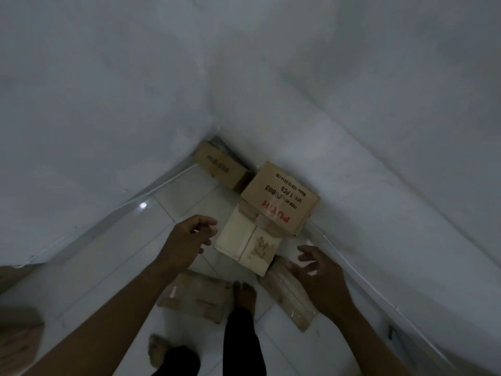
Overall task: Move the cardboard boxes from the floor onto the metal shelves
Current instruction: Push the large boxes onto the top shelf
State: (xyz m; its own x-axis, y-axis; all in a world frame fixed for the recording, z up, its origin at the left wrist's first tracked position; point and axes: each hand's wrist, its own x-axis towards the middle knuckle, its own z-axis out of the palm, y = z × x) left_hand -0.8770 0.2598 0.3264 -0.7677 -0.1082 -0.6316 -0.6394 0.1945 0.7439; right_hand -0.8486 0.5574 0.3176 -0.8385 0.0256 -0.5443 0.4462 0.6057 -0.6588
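Two white walls [108, 104] met a white tiled floor [173, 202], on which sat a small brown cardboard box [222, 168] deep in the corner, a larger box [280, 198] printed PUTIH in red against the right wall, and a pale box [248, 244] touching its front. The person's left hand [189, 234] and right hand [317, 272] hovered either side of the pale box, fingers loose and spread, gripping nothing; a flat taped carton [295, 308] lay under the right hand beside a bare foot [245, 294].
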